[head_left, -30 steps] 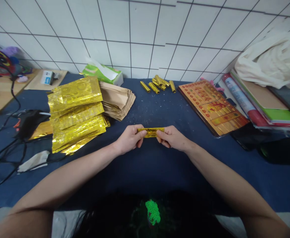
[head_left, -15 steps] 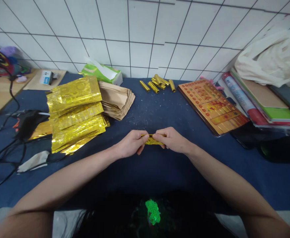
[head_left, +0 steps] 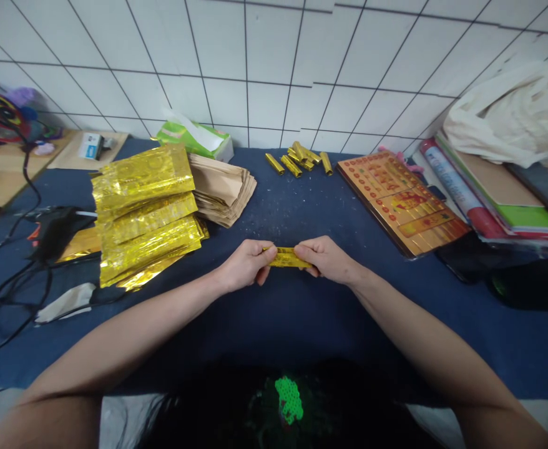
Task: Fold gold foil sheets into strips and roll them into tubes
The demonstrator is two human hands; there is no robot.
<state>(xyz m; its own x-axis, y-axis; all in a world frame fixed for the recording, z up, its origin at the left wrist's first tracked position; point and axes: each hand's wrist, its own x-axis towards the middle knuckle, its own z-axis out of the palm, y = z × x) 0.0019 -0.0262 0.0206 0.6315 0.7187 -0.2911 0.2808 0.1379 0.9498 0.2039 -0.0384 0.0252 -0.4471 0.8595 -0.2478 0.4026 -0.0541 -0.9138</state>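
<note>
Both hands low over middle of blue tabletop [head_left: 283, 324]. Left hand [head_left: 243, 265] pinching left end of small gold foil strip [head_left: 287, 257], grip closed on it, fingers curled. Right hand [head_left: 326, 259] pinching right end, grip closed on it too. Strip held level between the two hands, just above the cloth; touching or not, cannot tell. Stack of gold foil sheets [head_left: 145, 212] left of the hands, well apart. Brown paper stack [head_left: 222, 187] just beside the foil sheets. Finished gold rolls [head_left: 299, 160] in a loose heap by the tiled wall, beyond the hands. Printed red-gold pad [head_left: 402, 199] to the right. Black glue gun [head_left: 53, 231] with cable at far left. Green tissue pack [head_left: 194, 138] behind the stacks.
</note>
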